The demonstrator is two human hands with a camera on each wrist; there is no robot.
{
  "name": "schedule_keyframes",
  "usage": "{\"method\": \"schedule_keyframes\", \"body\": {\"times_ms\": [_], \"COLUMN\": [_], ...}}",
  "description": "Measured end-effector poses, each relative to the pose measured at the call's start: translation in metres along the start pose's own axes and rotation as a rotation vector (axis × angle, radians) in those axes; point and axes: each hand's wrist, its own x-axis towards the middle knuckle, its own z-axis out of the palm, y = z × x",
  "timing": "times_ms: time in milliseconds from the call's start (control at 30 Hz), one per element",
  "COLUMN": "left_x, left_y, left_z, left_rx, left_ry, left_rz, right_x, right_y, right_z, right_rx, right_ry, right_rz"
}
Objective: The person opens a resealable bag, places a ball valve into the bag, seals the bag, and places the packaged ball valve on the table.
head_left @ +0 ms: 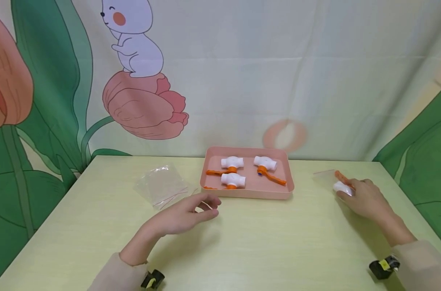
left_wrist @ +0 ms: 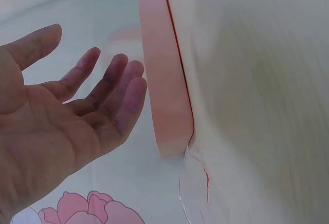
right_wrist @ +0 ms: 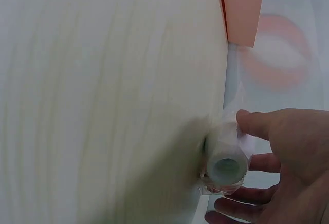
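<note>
Backdrop, head view: printed cloth (head_left: 224, 89) is hanging in soft folds across the upper frame, showing a white animal on a pink flower at upper left.
Tabletop: pale yellow, faintly grained table (head_left: 278, 250) is filling the lower frame.
Tray: shallow pink tray (head_left: 249, 194), round-cornered, is sitting near centre, carrying three white valves (head_left: 232, 162) with ribbed ends and orange handles; its front wall is hiding part of the nearest handle.
Bags: clear, wrinkled bags (head_left: 166, 184) with red seal lines are lying left of the tray.
Left hand: left hand (head_left: 185, 214) is hovering just before the tray, its fingers loosely bent, thumb apart.
Right hand: right hand (head_left: 367, 200) is pinching a bagged valve (head_left: 342, 188) at right of the frame, partly covering it.
Palm, left wrist view: fingers are spreading at left, beside the tray's smooth wall at upper middle; filmy plastic is showing at lower middle.
Bagged valve, right wrist view: white tube end, round and hollow, is facing the camera at lower right; crinkled film is wrapping it, the thumb is pressing its side, and a tray corner is jutting in at upper right.
</note>
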Motion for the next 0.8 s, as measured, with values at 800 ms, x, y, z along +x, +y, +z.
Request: {"method": "schedule_keyframes", "body": {"times_ms": [800], "left_x": [0.005], "left_y": [-0.024], "left_z": [-0.031], "left_rx": [0.258], "left_ry": [0.219], "left_rz": [-0.193], "right_x": [-0.024], "right_y": [-0.061], "right_z": [-0.001], "right_rx": [0.069], "right_ry": [0.086], "right_rz": [-0.079]}}
